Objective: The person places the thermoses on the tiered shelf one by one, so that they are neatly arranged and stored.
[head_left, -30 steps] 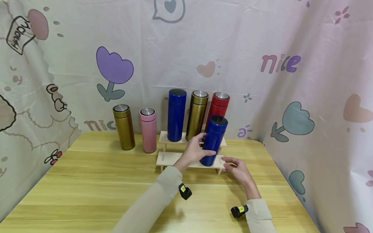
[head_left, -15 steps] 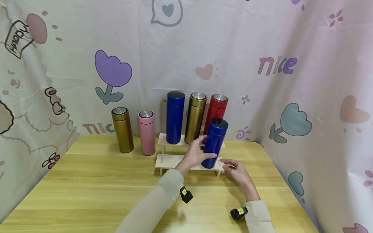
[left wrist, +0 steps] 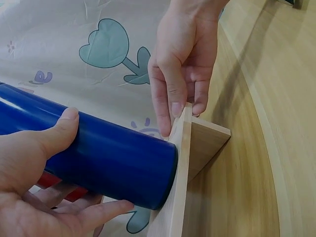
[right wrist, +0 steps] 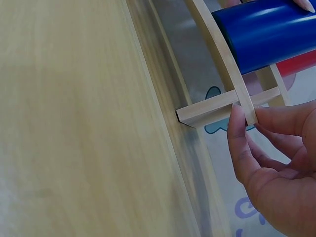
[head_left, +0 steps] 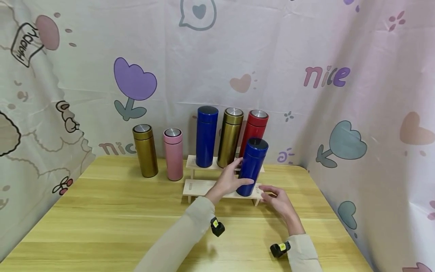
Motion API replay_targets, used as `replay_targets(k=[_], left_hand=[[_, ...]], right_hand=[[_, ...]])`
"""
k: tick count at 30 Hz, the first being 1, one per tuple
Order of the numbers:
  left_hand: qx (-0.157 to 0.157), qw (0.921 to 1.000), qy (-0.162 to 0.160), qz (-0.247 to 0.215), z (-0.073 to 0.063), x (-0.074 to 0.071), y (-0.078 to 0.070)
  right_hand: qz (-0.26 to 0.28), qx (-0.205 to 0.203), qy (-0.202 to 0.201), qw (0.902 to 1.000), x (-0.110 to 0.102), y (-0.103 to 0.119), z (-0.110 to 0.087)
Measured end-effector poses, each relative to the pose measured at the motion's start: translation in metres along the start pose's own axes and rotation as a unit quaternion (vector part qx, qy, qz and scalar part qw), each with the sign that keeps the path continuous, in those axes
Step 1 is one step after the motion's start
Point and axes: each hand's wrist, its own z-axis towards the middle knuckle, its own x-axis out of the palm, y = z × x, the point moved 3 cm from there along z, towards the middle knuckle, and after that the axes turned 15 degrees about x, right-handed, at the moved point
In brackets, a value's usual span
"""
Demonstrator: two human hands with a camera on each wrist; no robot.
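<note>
My left hand (head_left: pixel 227 183) holds a blue vacuum flask (head_left: pixel 252 162) near its lower half, thumb on the near side and fingers curled behind. The flask has a dark lid, and its base meets the lower tier of a light wooden two-tier stand (head_left: pixel 200 186), near the right end. At that end, my right hand (head_left: pixel 279 200) pinches the board edge between thumb and fingertips. In the right wrist view, the thumb and index finger lie on either side of the board end (right wrist: pixel 245 101). Behind the held flask, a red flask (head_left: pixel 255 126) is partly hidden.
On the upper tier, a second blue flask (head_left: pixel 206 138) and a gold flask (head_left: pixel 230 138) stand beside the red one. Left of the stand, another gold flask (head_left: pixel 145 151) and a pink flask (head_left: pixel 174 155) stand on the wooden table (head_left: pixel 119 211). A printed cloth hangs behind.
The held blue flask and my left hand have shifted very slightly right along the lower tier. My right hand stays at the board's end.
</note>
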Motion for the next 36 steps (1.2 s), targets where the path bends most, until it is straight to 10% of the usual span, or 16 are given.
replay_targets(k=[36], left_hand=[[0.012,0.9993,0.002,0.035,-0.0031,0.0027,-0.0001]], right_hand=[[0.006,0.009,-0.001,0.9999,0.0003,-0.0030,0.0016]])
